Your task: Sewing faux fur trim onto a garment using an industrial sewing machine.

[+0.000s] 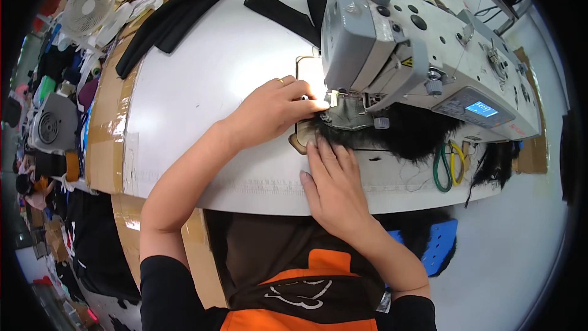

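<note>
A piece of black fur [422, 132] with a smooth dark backing [350, 114] lies under the head of a white sewing machine [422, 55]. My left hand [269, 113] reaches in from the left, thumb and fingers pinched at the fur piece's left edge, close beside the lit needle area. Bright glare partly washes out those fingertips. My right hand [335, 190] lies palm down with fingers stretched out. Its fingertips touch the near edge of the fur, just in front of the presser foot area.
Scissors with green and yellow handles [442, 168] lie right of the fur. Black fabric strips [278, 15] rest at the table's far side. A lit display [481, 108] is on the machine. Cardboard [104, 141] borders the table's left. A fan [89, 6] stands far left.
</note>
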`<state>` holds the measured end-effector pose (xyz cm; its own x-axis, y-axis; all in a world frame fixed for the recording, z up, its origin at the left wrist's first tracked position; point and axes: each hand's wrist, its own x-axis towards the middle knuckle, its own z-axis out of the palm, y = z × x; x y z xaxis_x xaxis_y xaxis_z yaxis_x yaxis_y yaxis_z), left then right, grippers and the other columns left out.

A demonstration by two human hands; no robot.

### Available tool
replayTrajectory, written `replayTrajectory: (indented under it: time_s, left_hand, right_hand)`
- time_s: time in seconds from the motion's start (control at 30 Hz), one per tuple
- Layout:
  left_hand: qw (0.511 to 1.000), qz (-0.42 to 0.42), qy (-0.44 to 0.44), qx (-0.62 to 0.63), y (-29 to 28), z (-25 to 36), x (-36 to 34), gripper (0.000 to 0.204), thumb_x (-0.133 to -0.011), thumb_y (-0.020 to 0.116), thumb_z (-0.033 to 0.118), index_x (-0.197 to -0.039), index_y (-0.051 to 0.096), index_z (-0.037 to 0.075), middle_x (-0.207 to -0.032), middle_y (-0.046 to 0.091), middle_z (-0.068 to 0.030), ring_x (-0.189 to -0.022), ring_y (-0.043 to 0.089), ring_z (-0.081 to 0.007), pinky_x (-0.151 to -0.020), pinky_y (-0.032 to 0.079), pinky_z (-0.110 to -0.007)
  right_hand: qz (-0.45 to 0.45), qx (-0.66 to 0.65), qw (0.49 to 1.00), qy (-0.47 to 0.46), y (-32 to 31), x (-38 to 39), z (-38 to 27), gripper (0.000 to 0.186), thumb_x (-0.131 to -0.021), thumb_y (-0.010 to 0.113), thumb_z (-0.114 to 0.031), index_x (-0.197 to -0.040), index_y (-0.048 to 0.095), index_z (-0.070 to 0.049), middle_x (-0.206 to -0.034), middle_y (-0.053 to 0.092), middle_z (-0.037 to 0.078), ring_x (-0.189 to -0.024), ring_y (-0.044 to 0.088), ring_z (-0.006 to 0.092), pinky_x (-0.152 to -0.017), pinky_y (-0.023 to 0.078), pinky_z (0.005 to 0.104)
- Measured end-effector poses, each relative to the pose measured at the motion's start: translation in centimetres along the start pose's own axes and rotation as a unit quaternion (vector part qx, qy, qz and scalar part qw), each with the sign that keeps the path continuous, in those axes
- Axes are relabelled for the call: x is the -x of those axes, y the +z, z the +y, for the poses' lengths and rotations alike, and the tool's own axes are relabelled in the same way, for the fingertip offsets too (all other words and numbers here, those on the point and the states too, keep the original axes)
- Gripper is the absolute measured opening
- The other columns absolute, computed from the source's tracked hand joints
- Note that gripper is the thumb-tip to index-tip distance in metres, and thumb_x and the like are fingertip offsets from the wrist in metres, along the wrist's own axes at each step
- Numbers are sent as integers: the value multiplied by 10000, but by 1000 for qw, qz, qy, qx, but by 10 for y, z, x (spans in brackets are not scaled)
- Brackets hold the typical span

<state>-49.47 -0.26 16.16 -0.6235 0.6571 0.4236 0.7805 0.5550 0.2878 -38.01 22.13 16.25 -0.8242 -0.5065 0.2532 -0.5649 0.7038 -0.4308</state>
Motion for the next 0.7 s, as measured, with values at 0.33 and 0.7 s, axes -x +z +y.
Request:
replayTrajectory:
  time_s: [0.33,0.7]
  left_hand:
    - [978,22,-36,205,11,-17,-18,95,-888,799,154,-948,782,82,-883,677,-86,-832,687,-288,-736,538,-412]
    - [936,-20,-168,308,8,-15,-20,281,-913,774,257,-834,770,-13,-720,653,-142,-626,631,-253,-622,494,-373]
  right_hand:
    - [143,80,974,159,16,-40,8,337,-918,792,-274,-1158,733,-44,-1163,674,155,-1055,639,381,-910,517,497]
    - [152,14,954,258,13,-63,9,257,-860,777,-276,-968,714,-51,-835,773,108,-776,755,355,-719,590,469]
